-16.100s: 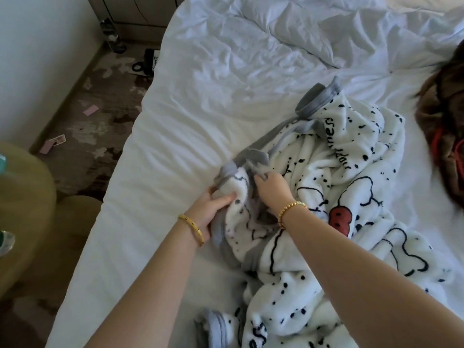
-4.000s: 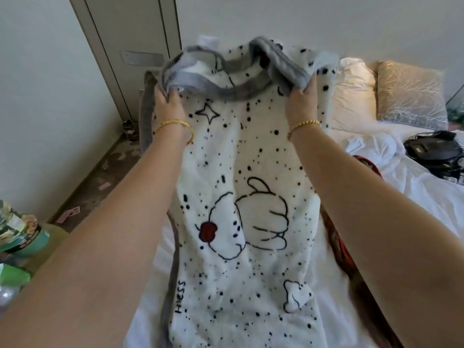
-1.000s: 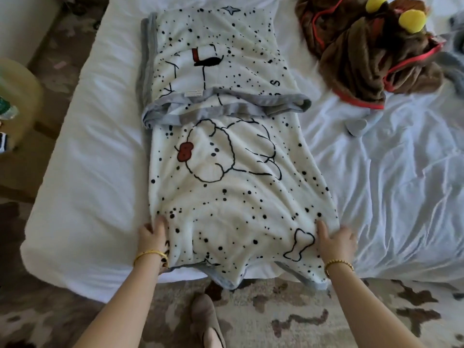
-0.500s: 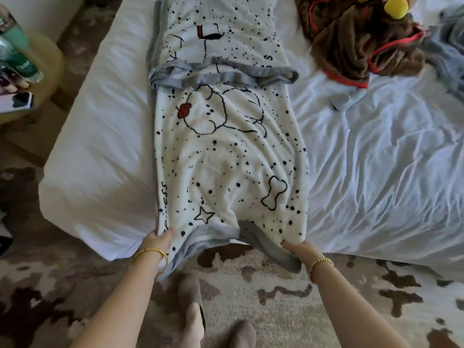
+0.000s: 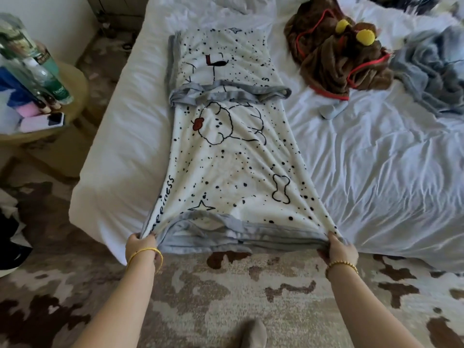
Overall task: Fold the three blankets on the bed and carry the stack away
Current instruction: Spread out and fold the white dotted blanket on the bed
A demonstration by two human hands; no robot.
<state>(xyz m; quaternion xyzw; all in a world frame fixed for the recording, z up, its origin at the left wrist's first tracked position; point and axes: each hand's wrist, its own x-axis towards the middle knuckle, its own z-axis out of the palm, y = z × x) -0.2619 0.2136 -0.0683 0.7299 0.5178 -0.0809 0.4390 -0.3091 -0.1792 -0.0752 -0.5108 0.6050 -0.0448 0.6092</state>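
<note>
A white blanket with black spots and grey trim (image 5: 233,159) lies lengthwise on the bed (image 5: 376,172), its far part folded back over itself. My left hand (image 5: 140,246) grips its near left corner and my right hand (image 5: 337,249) grips its near right corner, both just past the bed's foot edge, with the cloth pulled taut between them. A crumpled brown blanket with red trim and yellow pompoms (image 5: 336,54) lies at the far right of the bed. A crumpled grey-blue blanket (image 5: 431,69) lies beyond it at the right edge.
A round yellowish side table (image 5: 62,96) with bottles and a phone stands left of the bed. A brown-and-cream patterned rug (image 5: 226,297) covers the floor under my feet. A small grey piece of cloth (image 5: 330,110) lies on the sheet near the brown blanket.
Both hands have drawn the blanket's near end back over the bed's foot edge and moved wider apart, stretching the hem flat. The view has stepped back from the bed.
</note>
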